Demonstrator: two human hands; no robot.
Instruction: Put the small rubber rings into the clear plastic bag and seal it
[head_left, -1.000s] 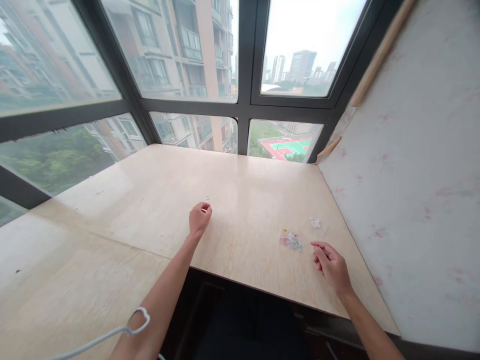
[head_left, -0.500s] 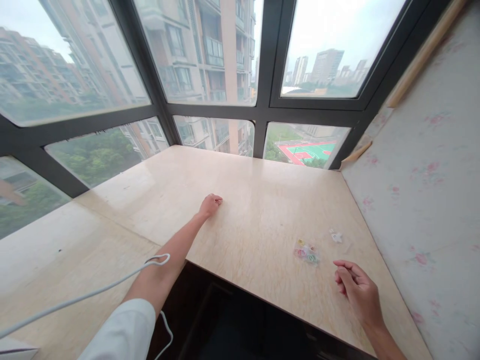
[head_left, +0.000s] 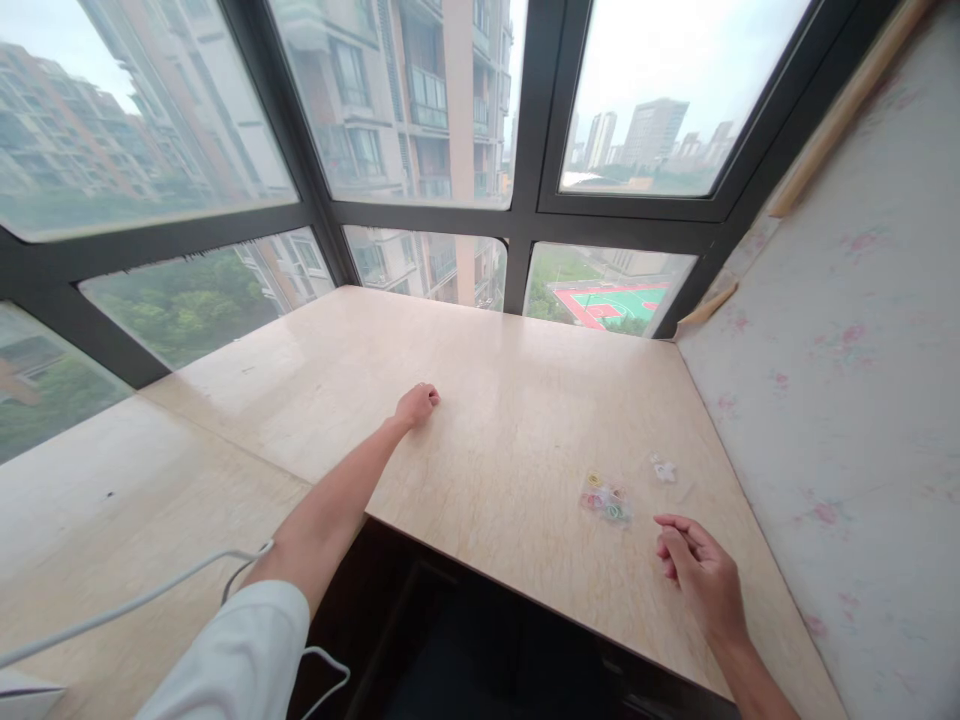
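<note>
My left hand (head_left: 417, 405) reaches far out over the marble-patterned ledge (head_left: 480, 450), its fingers curled closed. What those fingers hold, if anything, is too small to make out. Close to the ledge's right side, my right hand (head_left: 701, 573) has its fingers bent in and thumb pressed against them; anything inside is hidden. To the left of that hand lies a small clear case (head_left: 606, 500) with yellow, red, white and green rings or bands in it. Just beyond my right hand is a little white star-shaped piece (head_left: 664, 470), with a thin clear strip (head_left: 686, 492) beside it.
A white cable (head_left: 142, 603) runs across the left side and touches my left forearm. Dark-framed windows (head_left: 525, 200) border the ledge at the back and left. A flowered wall (head_left: 832, 420) rises on the right. A white box corner (head_left: 30, 695) shows at lower left.
My left hand has shifted slightly, its fingers still curled. The cable has slid lower along my left arm. The whole view has moved a little, and my right hand keeps its closed shape.
</note>
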